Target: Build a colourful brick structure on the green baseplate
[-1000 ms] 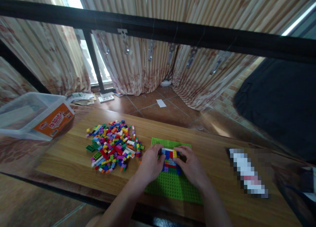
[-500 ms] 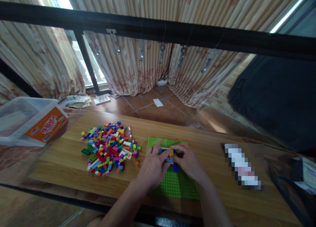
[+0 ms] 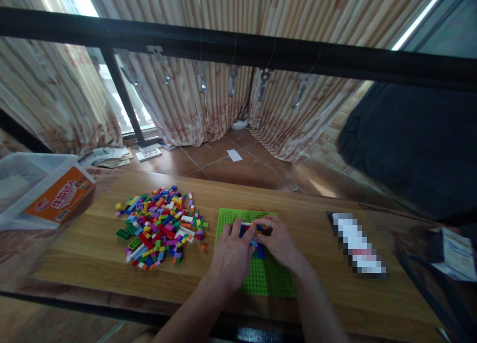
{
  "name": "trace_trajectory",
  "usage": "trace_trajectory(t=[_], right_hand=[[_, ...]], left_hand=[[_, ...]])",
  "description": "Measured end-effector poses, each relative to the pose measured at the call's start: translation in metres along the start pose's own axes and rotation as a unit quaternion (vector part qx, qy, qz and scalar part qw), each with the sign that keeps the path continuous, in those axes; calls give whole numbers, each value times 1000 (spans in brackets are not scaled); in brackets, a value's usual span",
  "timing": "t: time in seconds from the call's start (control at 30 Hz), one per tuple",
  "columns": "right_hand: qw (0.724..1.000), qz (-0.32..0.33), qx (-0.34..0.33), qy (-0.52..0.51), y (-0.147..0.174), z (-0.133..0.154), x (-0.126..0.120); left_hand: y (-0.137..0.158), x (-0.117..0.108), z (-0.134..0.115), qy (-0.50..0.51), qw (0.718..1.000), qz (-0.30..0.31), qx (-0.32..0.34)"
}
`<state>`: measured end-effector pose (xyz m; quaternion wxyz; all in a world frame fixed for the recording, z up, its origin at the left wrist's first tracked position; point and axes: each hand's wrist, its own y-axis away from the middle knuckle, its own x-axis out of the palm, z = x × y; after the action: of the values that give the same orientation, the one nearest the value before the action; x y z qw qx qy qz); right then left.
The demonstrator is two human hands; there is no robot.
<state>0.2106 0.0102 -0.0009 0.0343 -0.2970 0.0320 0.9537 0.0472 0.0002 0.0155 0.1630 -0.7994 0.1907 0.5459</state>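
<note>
1. My left hand [image 3: 231,258] lies over the left side of the build [image 3: 260,252], back of the hand upward and fingers reaching away from me. It hides much of the bricks, so I cannot tell whether those fingers are clamped or merely resting there.
2. My right hand [image 3: 279,241] comes in from the other side, thumb and forefinger curled at the build's right side, with a little space between them. Whether they squeeze anything I cannot tell. The fingers of my 2 hands come very near each other over the build.
3. The build sits on the far half of the green plate [image 3: 257,285], about midway across. Between my fingers I see blue, plus bits of yellow, red and white.
4. The plate lies flat on the wooden table [image 3: 316,268], in front of me, its near part bare and studded.
5. Left of the plate, apart from it, loose bricks of many colours spread in a pile [image 3: 164,228]. 1 orange brick [image 3: 203,246] lies at its right edge.
6. Past the table's left end stands a clear tub [image 3: 52,166] with an orange label [image 3: 59,196].
7. Toward the table's right end lies a pixelated item [image 3: 359,243], well apart from my right hand.
8. Beyond the table, a white sheet [image 3: 234,155] lies on the tiled floor, before striped curtains [image 3: 219,104].
</note>
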Motion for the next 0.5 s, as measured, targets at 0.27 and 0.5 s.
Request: trace_trajectory(t=[0.27,0.5], right_hand=[[1000,-14,-15,4,-1,-2,3],[998,-31,-1,-62,2,-10,0]], left_hand=[[1,-4,-8,-25,999,25,-19],[11,2,5,44,999,8,4]])
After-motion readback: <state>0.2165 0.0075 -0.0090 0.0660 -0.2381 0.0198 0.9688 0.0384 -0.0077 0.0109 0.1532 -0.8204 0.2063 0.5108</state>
